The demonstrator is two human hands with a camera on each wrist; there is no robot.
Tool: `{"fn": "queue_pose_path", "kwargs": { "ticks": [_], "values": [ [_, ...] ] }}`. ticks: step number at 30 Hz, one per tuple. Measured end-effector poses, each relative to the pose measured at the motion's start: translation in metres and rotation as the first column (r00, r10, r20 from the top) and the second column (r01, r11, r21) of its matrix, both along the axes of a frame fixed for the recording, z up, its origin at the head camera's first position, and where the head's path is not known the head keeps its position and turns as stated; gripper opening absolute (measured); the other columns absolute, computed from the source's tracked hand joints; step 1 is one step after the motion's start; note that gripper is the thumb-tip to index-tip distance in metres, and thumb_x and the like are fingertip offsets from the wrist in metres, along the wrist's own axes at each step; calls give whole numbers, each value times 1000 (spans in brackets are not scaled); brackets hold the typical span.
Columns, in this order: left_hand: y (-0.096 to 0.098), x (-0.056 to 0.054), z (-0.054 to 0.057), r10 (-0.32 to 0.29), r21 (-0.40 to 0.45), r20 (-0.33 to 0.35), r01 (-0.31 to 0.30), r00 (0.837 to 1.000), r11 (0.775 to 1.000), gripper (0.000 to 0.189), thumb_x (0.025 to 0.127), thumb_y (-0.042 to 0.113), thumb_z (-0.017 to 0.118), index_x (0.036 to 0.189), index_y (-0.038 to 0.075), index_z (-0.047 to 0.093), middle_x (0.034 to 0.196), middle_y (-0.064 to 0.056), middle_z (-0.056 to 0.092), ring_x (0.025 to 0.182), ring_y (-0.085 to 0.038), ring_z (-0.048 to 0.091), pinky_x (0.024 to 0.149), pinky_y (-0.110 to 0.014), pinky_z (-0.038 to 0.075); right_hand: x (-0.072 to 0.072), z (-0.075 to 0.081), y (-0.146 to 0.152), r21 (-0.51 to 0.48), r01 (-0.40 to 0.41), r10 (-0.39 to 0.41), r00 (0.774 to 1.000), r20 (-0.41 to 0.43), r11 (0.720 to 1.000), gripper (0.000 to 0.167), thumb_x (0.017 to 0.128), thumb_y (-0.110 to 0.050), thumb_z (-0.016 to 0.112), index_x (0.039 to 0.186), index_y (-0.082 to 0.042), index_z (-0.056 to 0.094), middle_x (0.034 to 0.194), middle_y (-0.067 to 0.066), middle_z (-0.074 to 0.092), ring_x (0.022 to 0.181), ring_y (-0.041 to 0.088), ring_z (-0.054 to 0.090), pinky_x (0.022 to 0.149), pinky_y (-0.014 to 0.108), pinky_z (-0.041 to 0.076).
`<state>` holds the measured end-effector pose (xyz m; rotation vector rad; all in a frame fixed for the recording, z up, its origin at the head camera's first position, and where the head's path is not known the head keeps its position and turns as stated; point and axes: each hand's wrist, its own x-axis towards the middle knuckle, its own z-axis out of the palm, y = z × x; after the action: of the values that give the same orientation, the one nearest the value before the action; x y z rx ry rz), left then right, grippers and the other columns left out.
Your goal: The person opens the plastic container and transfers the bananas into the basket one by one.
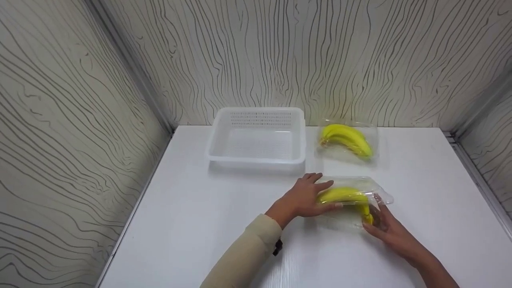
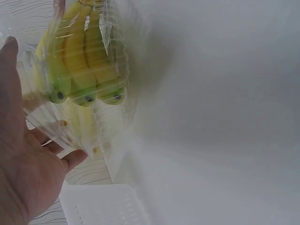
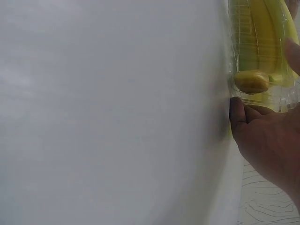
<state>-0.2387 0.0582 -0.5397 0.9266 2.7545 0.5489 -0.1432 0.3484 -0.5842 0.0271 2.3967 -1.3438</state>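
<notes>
A clear plastic clamshell box point(image 1: 350, 181) with a bunch of yellow bananas point(image 1: 342, 195) in it is between my hands, over the white table. My left hand point(image 1: 307, 198) holds its left end, thumb on the near side and fingers towards the far side. At the right end, my right hand point(image 1: 396, 234) grips the box near the banana stems. The left wrist view shows the greenish banana tips point(image 2: 84, 89) through the ribbed plastic. A brownish rounded lump point(image 3: 251, 81) shows inside the box in the right wrist view, just above the right fingers point(image 3: 239, 112).
Behind the hands, a second clear box with bananas point(image 1: 347, 139) lies near the back wall. Left of it stands a white plastic basket point(image 1: 256, 160) with slotted walls. Wood-patterned panels point(image 1: 260, 60) enclose the white table point(image 1: 180, 224) at the back and sides.
</notes>
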Motion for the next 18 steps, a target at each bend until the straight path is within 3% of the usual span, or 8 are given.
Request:
{"fn": "queue_pose_path", "kwargs": {
  "ticks": [10,18],
  "values": [
    [-4,-5,1,15,76,59,-20,998,997,76,96,81,49,161,41,46,170,0,46,158,-22,41,129,-43,38,-5,-4,1,23,-10,9,999,45,1000,116,104,-48,66,164,-30,-32,177,30,2,163,55,6,127,74,13],
    [0,-5,1,19,37,48,-21,999,999,80,93,85,49,161,42,46,170,3,44,158,-22,41,130,-44,38,-5,-5,2,48,-18,16,999,40,999,115,105,-47,65,165,-27,-32,176,32,2,161,57,8,127,73,16]
  ]
}}
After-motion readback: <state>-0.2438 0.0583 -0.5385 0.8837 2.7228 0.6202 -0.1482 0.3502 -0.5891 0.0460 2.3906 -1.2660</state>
